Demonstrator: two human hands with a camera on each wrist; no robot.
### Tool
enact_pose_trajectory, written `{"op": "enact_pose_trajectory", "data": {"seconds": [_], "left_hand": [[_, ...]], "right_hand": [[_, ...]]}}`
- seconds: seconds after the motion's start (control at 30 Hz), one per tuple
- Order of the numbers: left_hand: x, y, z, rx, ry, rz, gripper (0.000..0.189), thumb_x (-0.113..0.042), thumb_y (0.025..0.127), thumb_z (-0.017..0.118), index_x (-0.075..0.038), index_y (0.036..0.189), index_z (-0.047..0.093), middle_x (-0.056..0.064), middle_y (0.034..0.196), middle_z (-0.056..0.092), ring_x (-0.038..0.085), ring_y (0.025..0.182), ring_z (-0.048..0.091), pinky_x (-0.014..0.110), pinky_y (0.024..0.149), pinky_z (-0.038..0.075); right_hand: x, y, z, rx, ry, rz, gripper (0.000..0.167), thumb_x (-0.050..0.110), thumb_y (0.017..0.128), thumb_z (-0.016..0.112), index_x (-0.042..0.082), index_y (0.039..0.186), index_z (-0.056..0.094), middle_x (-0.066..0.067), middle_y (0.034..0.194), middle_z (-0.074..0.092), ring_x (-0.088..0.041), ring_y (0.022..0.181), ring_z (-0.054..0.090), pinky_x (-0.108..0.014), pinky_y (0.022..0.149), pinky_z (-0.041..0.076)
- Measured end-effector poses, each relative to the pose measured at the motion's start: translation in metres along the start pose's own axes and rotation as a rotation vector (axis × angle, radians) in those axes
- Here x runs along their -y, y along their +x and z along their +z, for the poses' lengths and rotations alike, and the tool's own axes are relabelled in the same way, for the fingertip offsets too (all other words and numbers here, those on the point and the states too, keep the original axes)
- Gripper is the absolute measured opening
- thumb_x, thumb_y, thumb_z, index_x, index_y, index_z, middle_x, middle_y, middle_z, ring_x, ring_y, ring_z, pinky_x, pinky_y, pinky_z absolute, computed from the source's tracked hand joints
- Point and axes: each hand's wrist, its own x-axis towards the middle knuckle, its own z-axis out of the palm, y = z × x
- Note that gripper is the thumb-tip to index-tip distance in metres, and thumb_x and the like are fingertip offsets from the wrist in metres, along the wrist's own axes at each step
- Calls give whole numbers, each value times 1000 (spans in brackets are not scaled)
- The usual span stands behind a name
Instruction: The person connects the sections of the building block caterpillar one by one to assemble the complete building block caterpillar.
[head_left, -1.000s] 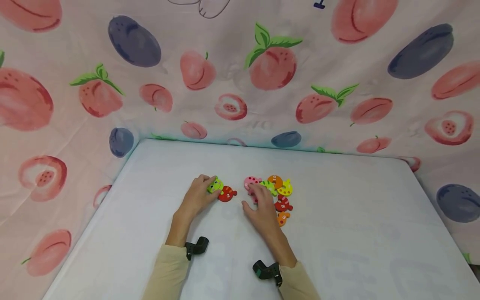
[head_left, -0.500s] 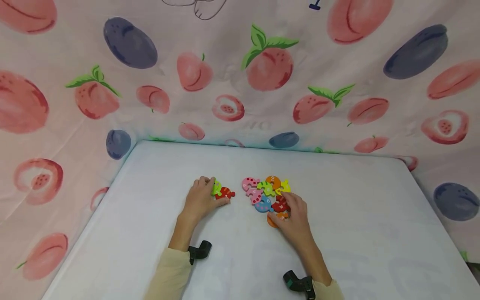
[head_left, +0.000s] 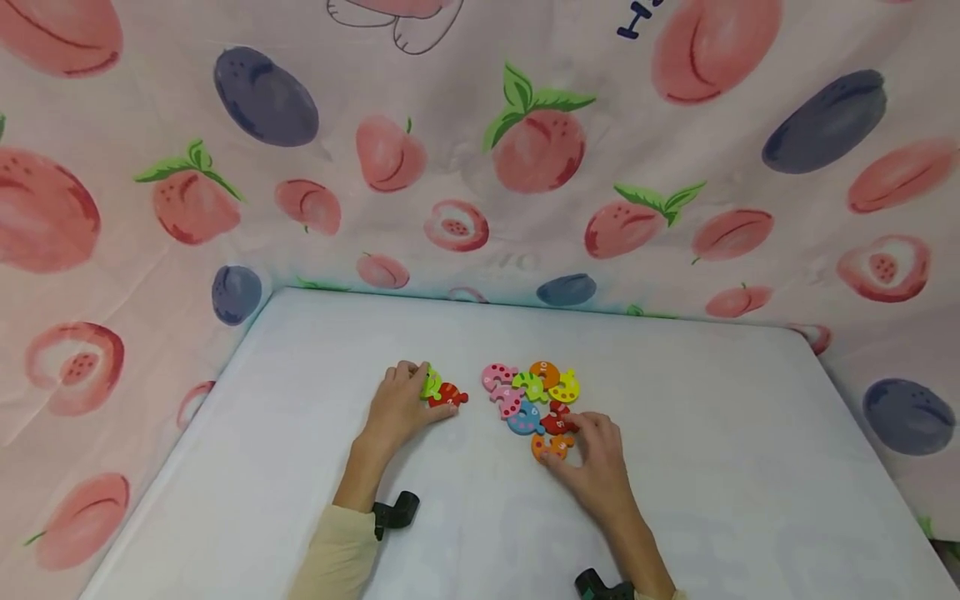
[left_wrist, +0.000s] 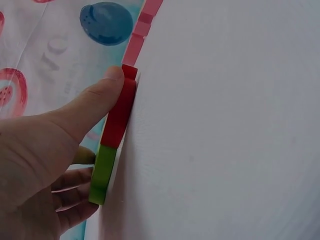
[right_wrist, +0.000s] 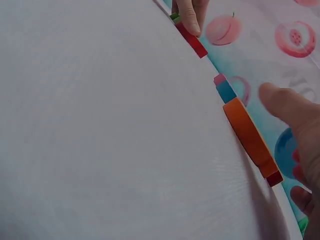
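In the head view, my left hand (head_left: 396,407) holds two joined puzzle pieces on the table: a green one with a face (head_left: 432,382) and a red striped one (head_left: 449,395). The thumb lies on the red piece (left_wrist: 120,112) and the fingers are around the green piece (left_wrist: 103,172) in the left wrist view. My right hand (head_left: 602,458) hovers with thumb and fingers spread by an orange spotted piece (head_left: 542,447) and another red piece (head_left: 556,419). In the right wrist view its thumb stands apart from the orange piece (right_wrist: 250,135).
Left of and behind the right hand lie more pieces: blue (head_left: 525,418), two pink, including a near one (head_left: 509,402), green striped (head_left: 530,384), orange (head_left: 544,373) and yellow (head_left: 567,387). A white-covered table (head_left: 712,467) spans the view, backed by a fruit-print cloth (head_left: 465,150).
My right hand has moved right and toward me, from over the pink pieces to beside the orange one, uncovering the blue piece. My left thumb has shifted along the red piece.
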Motion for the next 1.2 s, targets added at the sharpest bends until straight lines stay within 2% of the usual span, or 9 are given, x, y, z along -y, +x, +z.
{"op": "enact_pose_trajectory", "data": {"seconds": [0.13,0.23,0.47,0.63,0.83,0.97,1.2], "left_hand": [[1,0,1,12,-22,-3,91,-54,76,76,-8,147,42,16,136,46,28,118,44,39,91,51],[2,2,1,15,-42,-1,91,-53,76,76,-8,147,41,16,137,46,27,119,43,39,92,51],[0,5,1,25,-65,42,81,-47,80,76,-9,145,45,16,144,44,31,129,44,44,104,47],[1,4,-2,62,-83,53,76,-41,83,74,-7,145,45,16,153,35,33,141,34,48,111,41],[5,1,-9,52,-129,49,68,-32,87,71,-4,144,45,16,154,34,33,144,31,49,114,37],[7,0,-11,70,-146,46,67,-28,90,69,-3,145,42,17,156,31,33,145,28,50,116,33],[7,2,-9,62,-133,59,63,-27,90,69,-1,142,46,18,154,34,34,142,30,48,113,38]], "right_hand": [[0,-2,2,-8,6,-47,37,24,73,85,14,104,68,2,103,56,-10,95,52,-26,82,52],[0,-2,2,20,-29,-88,30,25,73,85,16,98,71,6,99,55,-6,92,50,-20,77,51],[0,0,-1,38,-143,-187,29,27,69,88,19,93,73,3,100,57,-11,98,51,-29,79,54],[1,-2,0,109,-79,-208,27,27,71,87,22,92,71,3,104,57,-11,101,52,-33,83,54],[0,-4,1,171,-3,-253,24,18,72,85,23,92,72,3,111,57,-13,107,51,-33,88,55],[-1,-5,2,214,39,-270,27,15,72,84,27,94,72,2,118,56,-13,108,54,-30,89,55],[-1,-7,-1,295,87,-269,26,15,75,81,27,96,73,1,130,54,-13,109,57,-28,93,54]]}}
